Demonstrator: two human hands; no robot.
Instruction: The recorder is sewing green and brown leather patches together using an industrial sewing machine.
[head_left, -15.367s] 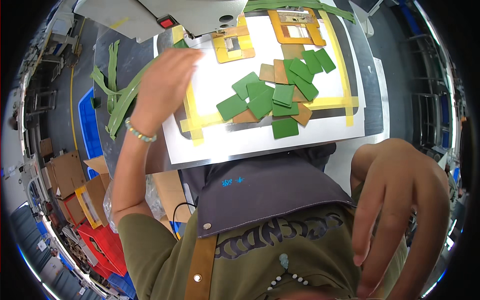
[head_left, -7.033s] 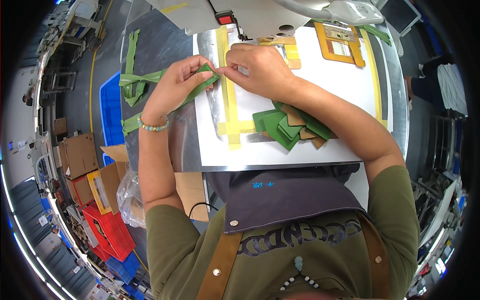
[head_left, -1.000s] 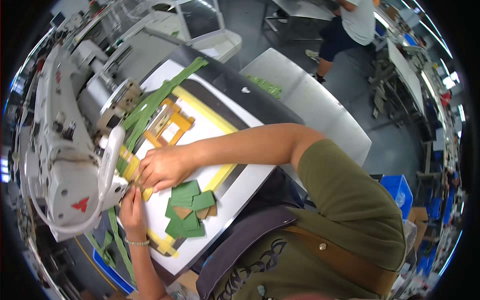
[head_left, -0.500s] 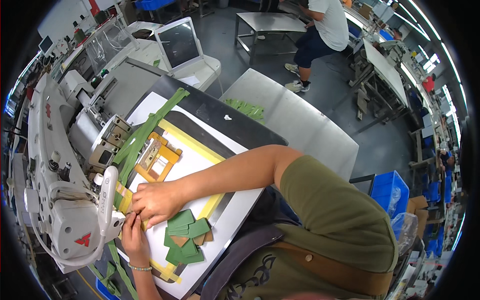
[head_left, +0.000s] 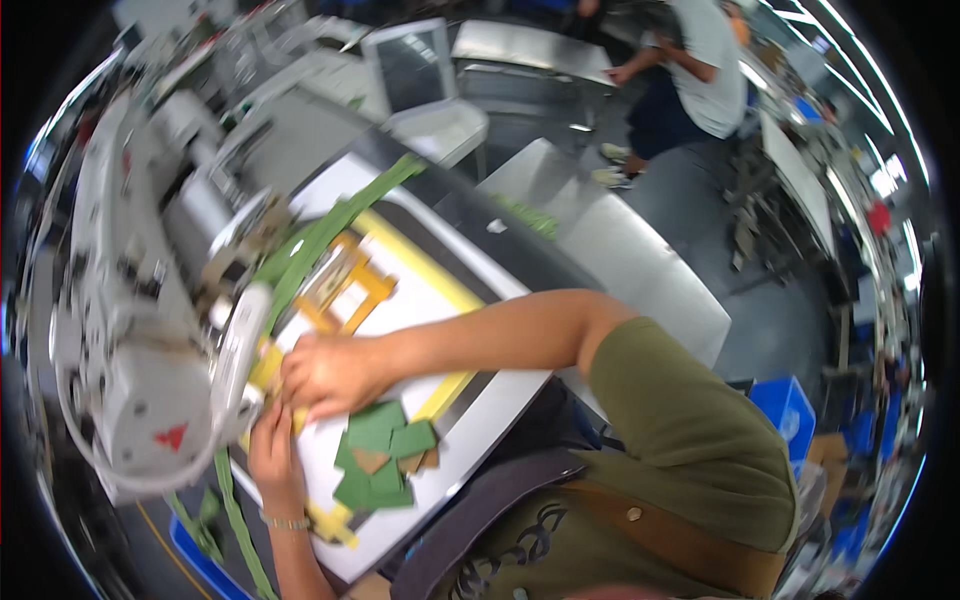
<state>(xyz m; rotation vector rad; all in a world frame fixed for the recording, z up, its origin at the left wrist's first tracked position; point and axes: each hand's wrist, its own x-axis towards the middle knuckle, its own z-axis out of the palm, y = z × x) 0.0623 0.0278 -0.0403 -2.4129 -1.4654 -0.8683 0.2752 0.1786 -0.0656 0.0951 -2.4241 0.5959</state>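
Observation:
Beside the head of a white sewing machine (head_left: 135, 400), my two hands meet over a white board (head_left: 330, 178) edged with yellow tape (head_left: 425, 265). My right hand (head_left: 335, 375) is bent with its fingers curled down. Against its fingertips, my left hand (head_left: 272, 450), a bracelet at the wrist, has its fingers drawn together. Whatever they pinch is hidden and blurred. Flat green pieces (head_left: 375, 427), a few showing brown, lie in a loose pile by my right wrist. Above that hand sits a yellow-orange frame (head_left: 378, 288), and long green strips (head_left: 345, 212) run past it toward the machine.
A metal table (head_left: 640, 260) beyond the board carries more green strips (head_left: 525, 215). Further strips (head_left: 235, 510) hang by a blue bin (head_left: 190, 545) at lower left. Another blue bin (head_left: 785, 415) stands at right. A person in a white top (head_left: 712, 90) stands beyond, near another table (head_left: 530, 50).
The whole view has shifted and blurred, with the scene sliding to the right. My hands keep the same place at the machine, and the green pile looks the same. The standing person's pose has changed.

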